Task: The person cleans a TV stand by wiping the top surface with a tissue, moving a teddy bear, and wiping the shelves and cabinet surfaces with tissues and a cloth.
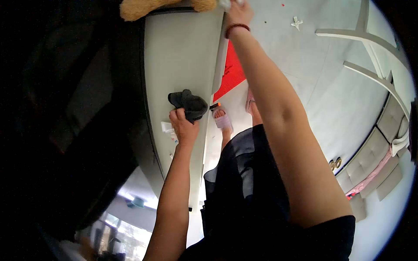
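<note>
My left hand (185, 127) is closed on a dark grey fuzzy item (192, 105), perhaps a small plush toy, over the white cabinet top (183, 56). A small white packet (168, 128) lies beside that hand, partly covered by it. My right hand (240, 14) reaches to the cabinet's far front edge, at the top of the view. Its fingers are closed around something white (225, 3), mostly cut off by the frame. A dark red beaded bracelet (237, 28) circles the right wrist.
Tan plush (139, 8) rests at the cabinet's far end. A large dark panel (87, 108) borders the cabinet on the left. Below its front edge are a red sheet (234, 67) and my slippered foot (222, 120). White curved furniture legs (361, 37) and a padded sofa (363, 161) stand right.
</note>
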`<action>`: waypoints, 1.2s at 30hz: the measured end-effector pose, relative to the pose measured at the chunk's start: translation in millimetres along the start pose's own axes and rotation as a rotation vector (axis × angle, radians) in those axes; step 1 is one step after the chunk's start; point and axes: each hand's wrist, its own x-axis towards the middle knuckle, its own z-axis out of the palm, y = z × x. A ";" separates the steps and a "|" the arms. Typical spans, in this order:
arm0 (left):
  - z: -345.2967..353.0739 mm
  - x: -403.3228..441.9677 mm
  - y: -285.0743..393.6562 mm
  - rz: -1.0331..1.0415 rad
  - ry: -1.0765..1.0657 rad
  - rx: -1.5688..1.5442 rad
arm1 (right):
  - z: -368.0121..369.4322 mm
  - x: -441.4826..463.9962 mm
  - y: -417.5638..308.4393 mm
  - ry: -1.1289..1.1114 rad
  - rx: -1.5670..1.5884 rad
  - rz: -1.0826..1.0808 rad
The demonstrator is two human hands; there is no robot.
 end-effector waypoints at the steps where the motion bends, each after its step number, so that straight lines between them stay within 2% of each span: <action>1: -0.9 -2.0 0.5 -0.003 -0.002 0.006 | -27.4 -25.0 -28.4 -0.114 0.038 0.072; 2: -0.8 -1.7 1.3 -0.005 0.000 0.010 | -53.2 -57.5 -64.5 -0.229 0.076 0.141; 3: -1.1 -1.5 0.5 -0.010 0.008 0.017 | -55.4 -77.9 -27.1 -0.310 0.026 -0.045; 5: 1.8 -2.9 0.9 -0.022 0.018 0.034 | -51.4 -122.6 -5.3 -0.567 -0.355 -0.581; 6: -0.1 -3.7 3.1 -0.026 0.010 0.024 | -34.6 -149.5 -21.1 -0.726 -0.694 -0.929; 8: -5.7 -1.0 7.1 -0.029 0.000 0.005 | 5.5 -170.8 -9.8 -0.848 -0.827 -1.059; 11: -6.9 -2.5 5.6 -0.013 0.002 0.020 | 25.5 -151.7 6.2 -0.885 -0.820 -1.182; 14: -8.9 -2.0 6.7 -0.023 0.001 0.013 | -8.9 -116.4 -2.3 -0.689 -0.912 -1.088; 16: -7.1 -2.2 4.8 -0.025 0.016 0.004 | -50.8 -79.8 -13.5 -0.588 -0.828 -0.924; 17: -6.4 -2.5 4.1 -0.027 0.022 -0.003 | -74.0 -54.5 -5.6 -0.396 -0.887 -0.869; 18: -5.5 -3.3 4.7 -0.021 0.026 -0.005 | -105.4 -16.8 5.0 -0.383 -1.163 -0.482; 20: -4.2 -2.9 2.4 -0.012 0.035 0.000 | -132.5 -32.1 -45.3 -0.183 -0.992 -0.328; 23: -8.4 4.9 -2.7 -0.027 0.048 -0.182 | -103.6 -67.7 -39.8 -0.316 -0.610 -0.554; 24: -11.3 6.1 -6.9 -0.043 0.049 -0.264 | -82.8 -76.6 -30.3 -0.378 -0.539 -0.479; 25: -20.2 6.5 -6.0 -0.224 -0.013 -0.530 | -63.2 -84.8 -20.7 -0.434 -0.462 -0.400; 26: -36.1 10.4 -2.5 -0.402 -0.066 -0.793 | -46.0 -96.0 -5.7 -0.397 -0.602 -0.260; 27: -66.4 13.3 25.4 -0.532 -0.016 -0.907 | -29.2 -108.9 13.9 -0.249 -0.390 -0.576; 30: -73.4 16.3 20.8 -0.622 0.136 -1.173 | -31.5 -151.8 19.2 -0.224 -0.378 -0.386; 31: -70.6 17.8 14.3 -0.521 0.078 -1.162 | -37.3 -170.4 20.6 -0.222 -0.318 -0.277; 33: -45.1 25.5 6.0 -0.426 -0.030 -0.980 | -54.4 -213.7 26.1 -0.280 -0.269 -0.276; 34: -32.8 27.4 -4.4 -0.378 -0.093 -0.873 | -62.5 -261.0 64.3 -0.163 -0.411 -0.446; 36: -11.6 27.1 -10.8 -0.211 -0.013 -0.496 | -80.2 -319.9 77.8 -0.209 -0.236 -0.226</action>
